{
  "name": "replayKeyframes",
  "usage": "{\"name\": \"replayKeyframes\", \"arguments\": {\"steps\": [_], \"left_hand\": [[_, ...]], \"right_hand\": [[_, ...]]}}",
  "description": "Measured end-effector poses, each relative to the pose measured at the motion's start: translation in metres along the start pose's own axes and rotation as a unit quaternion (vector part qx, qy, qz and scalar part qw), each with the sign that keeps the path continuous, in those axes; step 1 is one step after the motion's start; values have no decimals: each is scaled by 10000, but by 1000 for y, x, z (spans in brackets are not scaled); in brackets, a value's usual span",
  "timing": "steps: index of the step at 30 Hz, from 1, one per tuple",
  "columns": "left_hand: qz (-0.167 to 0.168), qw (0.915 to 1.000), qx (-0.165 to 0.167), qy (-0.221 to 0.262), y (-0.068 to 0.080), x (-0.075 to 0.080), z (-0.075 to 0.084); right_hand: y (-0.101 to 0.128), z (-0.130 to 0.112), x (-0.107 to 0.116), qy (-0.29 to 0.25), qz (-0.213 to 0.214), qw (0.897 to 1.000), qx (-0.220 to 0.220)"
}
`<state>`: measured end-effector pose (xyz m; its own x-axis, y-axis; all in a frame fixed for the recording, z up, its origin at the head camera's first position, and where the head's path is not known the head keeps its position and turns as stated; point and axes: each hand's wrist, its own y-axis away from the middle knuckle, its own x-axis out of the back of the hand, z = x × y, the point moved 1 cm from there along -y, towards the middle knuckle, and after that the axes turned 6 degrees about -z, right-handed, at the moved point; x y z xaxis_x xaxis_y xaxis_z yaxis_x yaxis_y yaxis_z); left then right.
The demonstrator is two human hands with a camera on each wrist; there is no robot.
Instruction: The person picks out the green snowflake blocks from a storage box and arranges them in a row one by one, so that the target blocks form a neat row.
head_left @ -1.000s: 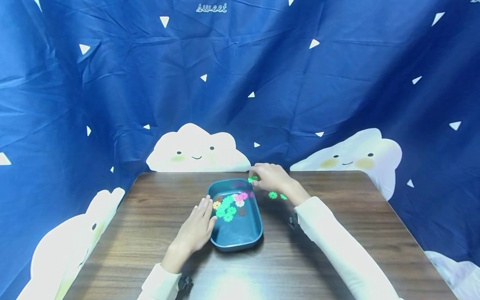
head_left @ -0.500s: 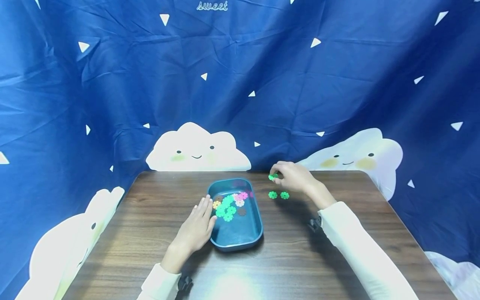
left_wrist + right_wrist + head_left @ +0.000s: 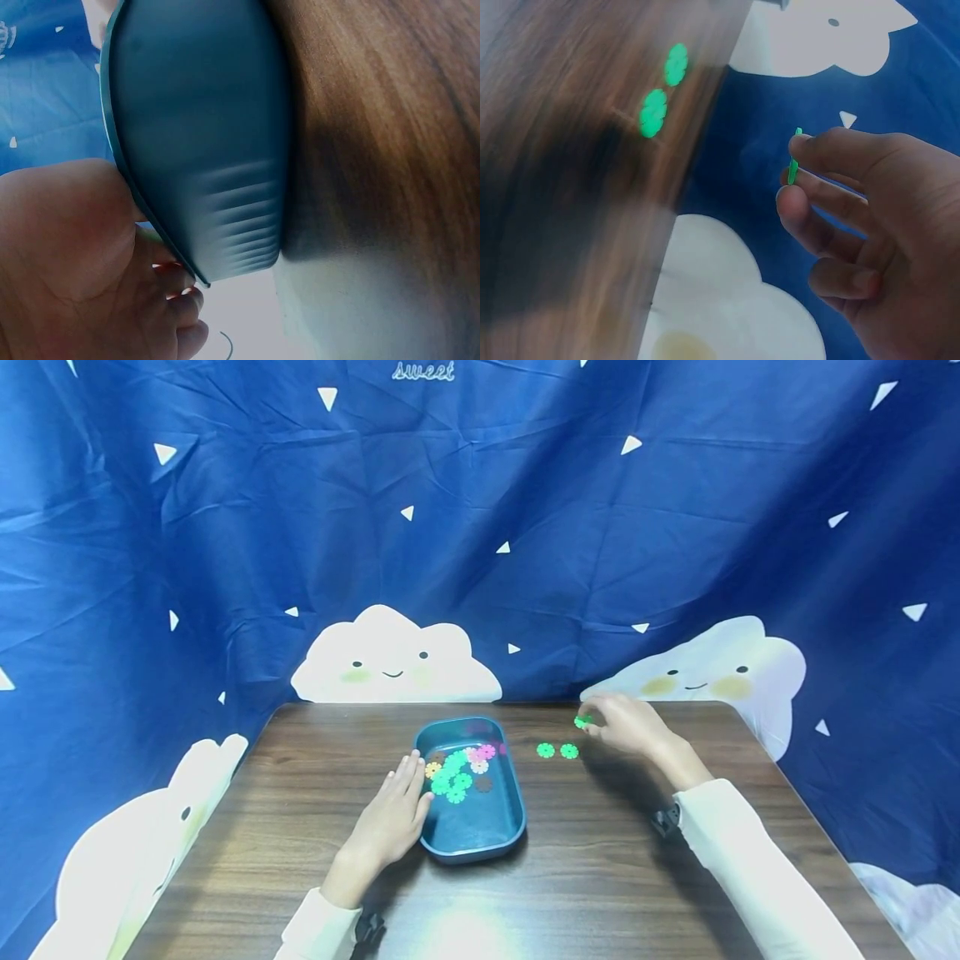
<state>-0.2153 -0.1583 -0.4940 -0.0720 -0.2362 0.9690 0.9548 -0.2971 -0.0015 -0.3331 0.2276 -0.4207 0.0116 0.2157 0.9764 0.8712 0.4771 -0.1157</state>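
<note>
The right hand (image 3: 626, 725) is pinching a green flower disc (image 3: 581, 722) above the desk (image 3: 600, 860) beside two laid discs (image 3: 557, 750), the open left hand (image 3: 393, 818) is resting against the tray (image 3: 480, 843), and that thin edge-on pinch is risking a slip.

Tray (image 3: 480, 839) w/ pieces (image 3: 453, 772) mid-table (image 3: 600, 877); two loose pieces (image 3: 557, 750) just right.
</note>
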Motion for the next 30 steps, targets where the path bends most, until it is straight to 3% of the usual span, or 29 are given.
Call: {"name": "replayKeyframes", "arguments": {"steps": [15,30], "left_hand": [[-50,10000,22,19,1,0,0],[249,9996,-145,-62,0,-2,-1]], "right_hand": [[18,28,-29,-310,-382,9972,-556],[21,46,-63,-471,-477,9950,-736]]}}
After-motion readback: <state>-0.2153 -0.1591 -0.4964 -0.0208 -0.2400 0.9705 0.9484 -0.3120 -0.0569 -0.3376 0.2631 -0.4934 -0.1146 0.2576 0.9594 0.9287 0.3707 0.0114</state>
